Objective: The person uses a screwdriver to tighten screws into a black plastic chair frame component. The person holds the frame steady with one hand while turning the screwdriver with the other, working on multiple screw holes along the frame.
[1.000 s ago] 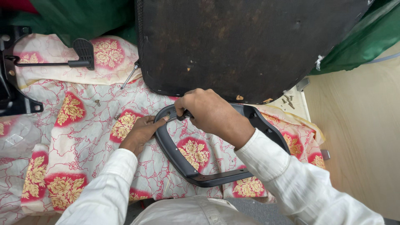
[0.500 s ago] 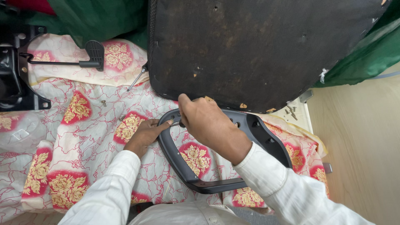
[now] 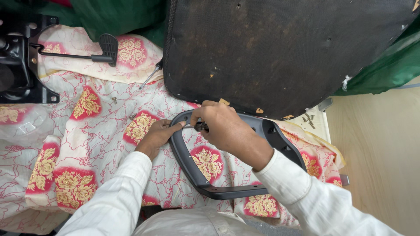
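Note:
A dark grey looped chair armrest lies on a white cloth with red and gold flowers. My left hand rests on the cloth and presses against the armrest's left side. My right hand is closed around a small dark-handled tool at the armrest's upper part. The tool's tip is hidden between my hands. Just beyond lies the black underside of a chair seat.
A black chair mechanism with a lever and paddle handle sits at the far left. A screwdriver lies by the seat's left edge. Loose screws lie at the right. Green cloth and a pale wooden floor are on the right.
My right hand has shifted slightly right and down on the armrest, showing the tool handle in its fingers. My left hand stays against the armrest. The view has moved closer.

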